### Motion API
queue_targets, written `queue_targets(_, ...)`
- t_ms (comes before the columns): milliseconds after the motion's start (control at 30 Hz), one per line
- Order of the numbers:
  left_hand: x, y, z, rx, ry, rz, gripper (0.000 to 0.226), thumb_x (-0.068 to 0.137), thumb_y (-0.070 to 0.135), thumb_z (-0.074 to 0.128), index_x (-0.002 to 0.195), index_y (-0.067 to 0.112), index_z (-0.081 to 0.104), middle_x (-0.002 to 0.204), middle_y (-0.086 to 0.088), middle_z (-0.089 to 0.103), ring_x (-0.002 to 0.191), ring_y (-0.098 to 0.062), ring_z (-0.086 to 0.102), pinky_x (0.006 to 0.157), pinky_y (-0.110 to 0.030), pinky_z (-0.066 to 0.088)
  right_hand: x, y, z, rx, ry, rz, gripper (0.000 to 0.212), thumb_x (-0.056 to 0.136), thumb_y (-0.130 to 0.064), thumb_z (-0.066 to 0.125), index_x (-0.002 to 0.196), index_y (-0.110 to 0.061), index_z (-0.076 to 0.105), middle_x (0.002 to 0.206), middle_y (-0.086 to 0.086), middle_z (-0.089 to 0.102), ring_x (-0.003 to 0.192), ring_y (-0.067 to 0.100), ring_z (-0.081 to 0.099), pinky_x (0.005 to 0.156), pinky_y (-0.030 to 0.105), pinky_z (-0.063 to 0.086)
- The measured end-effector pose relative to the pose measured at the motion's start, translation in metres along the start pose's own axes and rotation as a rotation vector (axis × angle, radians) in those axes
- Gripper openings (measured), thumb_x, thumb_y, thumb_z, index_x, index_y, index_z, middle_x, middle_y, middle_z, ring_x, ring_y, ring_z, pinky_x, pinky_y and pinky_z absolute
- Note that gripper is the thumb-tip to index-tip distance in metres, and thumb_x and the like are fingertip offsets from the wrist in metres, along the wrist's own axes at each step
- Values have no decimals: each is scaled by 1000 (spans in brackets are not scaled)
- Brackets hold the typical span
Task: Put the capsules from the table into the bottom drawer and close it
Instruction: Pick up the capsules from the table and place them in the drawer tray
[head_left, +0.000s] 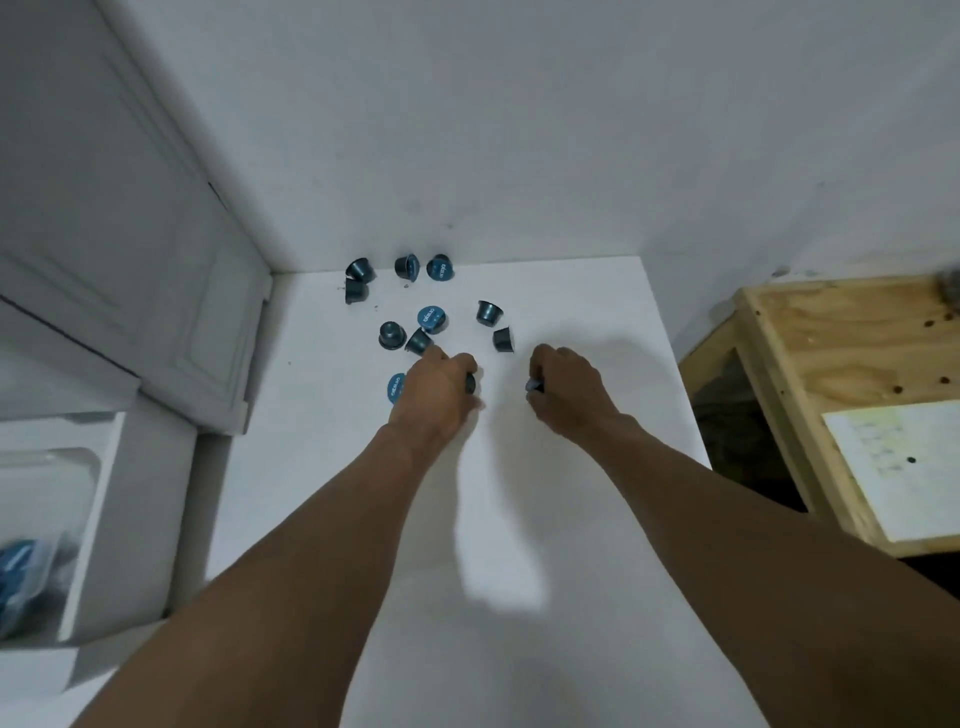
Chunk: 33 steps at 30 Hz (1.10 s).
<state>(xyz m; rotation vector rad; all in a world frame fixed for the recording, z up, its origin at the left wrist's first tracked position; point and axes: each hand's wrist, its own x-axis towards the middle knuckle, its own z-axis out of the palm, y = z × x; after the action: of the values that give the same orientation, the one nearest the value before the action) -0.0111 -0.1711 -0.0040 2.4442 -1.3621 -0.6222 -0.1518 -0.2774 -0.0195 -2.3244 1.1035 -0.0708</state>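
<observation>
A flat white table set against a grey-white wall is seen from above. At its left, lower down, a white open drawer is blurred, with blue shapes inside; whether it is the bottom one cannot be told. Both forearms are stretched over the table. The left hand is curled round a dark capsule that shows between finger and thumb. The right hand is closed on another, of which only a bluish edge is seen.

About ten small dark-blue capsules with bright-blue foil lids are scattered on the far part of the table, some upright, some tipped on their sides, and one lies just beside the left hand. They are judged to be light, stiff-walled and smooth, so likely to roll or skid if nudged. The foil lids are thought easily dented, so each is best taken by the tapered wall under the rim, and several can probably be gathered into one palm.
</observation>
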Motion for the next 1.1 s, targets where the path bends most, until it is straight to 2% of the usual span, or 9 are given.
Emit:
queue_targets(200,-71,26,-29,-15,132,44,38,86,24,68,121,14,58,122,-12,47,104,-31,55,87,-28,41,-62,-33,-44,15,105,-83,10,78,-10,55,87,-9,49,82,9,62,78,32,55,67,38,44)
queue_targets(367,-155,42,-58,-76,283,66,45,83,25,70,124,15,57,121,-8,49,103,-30,55,90,-32,44,-135,-65,-71,157,191,-140,17,78,-12,58,93,-14,49,77,-8,53,73,22,50,57,25,36)
queue_targets(500,-221,43,-74,-163,415,36,50,76,28,75,121,18,55,114,-3,55,99,-21,54,82,-26,40,-189,-96,-77,174,208,-208,41,79,-18,60,120,-14,57,106,1,62,93,22,58,75,24,40)
queue_targets(633,-272,33,-93,-265,513,-18,48,70,29,81,111,18,60,103,-1,61,92,-19,58,81,-30,47,-227,-128,-79,160,206,-318,27,78,-18,60,105,-17,63,101,2,62,91,22,58,74,25,43)
queue_targets(733,-304,19,-111,-340,597,-33,47,66,28,84,106,16,62,92,2,63,82,-16,60,71,-25,47,-244,-157,-80,188,210,-395,30,78,-19,65,108,-20,61,103,-3,61,92,17,56,80,27,44)
queue_targets(800,-324,6,-123,-354,644,-42,46,65,29,85,103,16,63,89,3,64,78,-14,59,68,-23,47,-251,-179,-76,231,196,-427,33,77,-18,70,108,-21,60,101,-5,61,86,15,58,76,26,47)
queue_targets(933,-358,-32,-149,-339,689,-44,37,65,26,84,94,16,64,84,2,66,78,-18,63,73,-31,52,-262,-229,-54,279,173,-473,36,75,-13,73,107,-24,60,103,-7,59,85,11,57,69,15,41)
queue_targets(1033,-380,-68,-169,-284,724,-38,35,66,22,84,96,14,66,86,-2,69,78,-19,64,76,-35,54,-268,-270,-30,285,191,-508,33,74,-9,72,103,-21,61,103,-2,61,90,17,58,78,27,48)
queue_targets(1100,-391,-95,-182,-257,739,-41,40,67,24,84,101,14,66,91,-4,69,81,-19,64,80,-36,55,-272,-298,-14,289,210,-523,31,72,-11,72,98,-23,61,98,-5,59,86,15,58,71,22,45)
